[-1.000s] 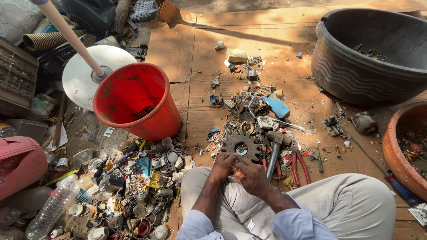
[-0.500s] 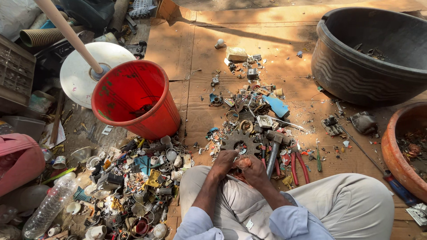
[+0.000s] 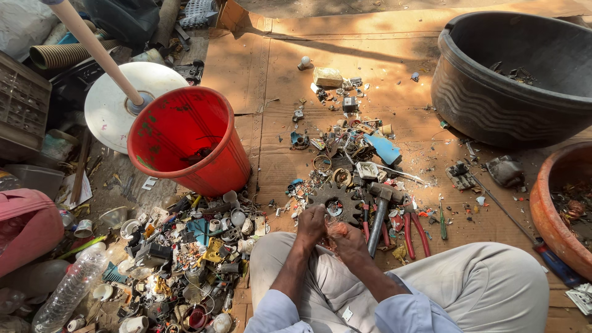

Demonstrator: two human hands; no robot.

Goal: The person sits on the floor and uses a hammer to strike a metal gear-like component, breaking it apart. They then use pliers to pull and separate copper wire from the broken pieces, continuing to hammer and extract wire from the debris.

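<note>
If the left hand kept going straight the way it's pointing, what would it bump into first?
Probably the dark toothed gear wheel. The left hand points up and away from the person's lap, and the gear lies flat on the cardboard just beyond its knuckles. How high the hand is above the ground is hard to tell.

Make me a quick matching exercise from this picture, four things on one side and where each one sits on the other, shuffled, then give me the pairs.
Things:
1. red bucket
2. black tub
3. hammer
4. clear plastic bottle

Places:
A. lower left corner, lying among the scrap
B. upper right, on the cardboard
C. just right of the toothed gear, in front of the hands
D. left of centre, beside the white disc

Pairs: 1-D, 2-B, 3-C, 4-A
</note>
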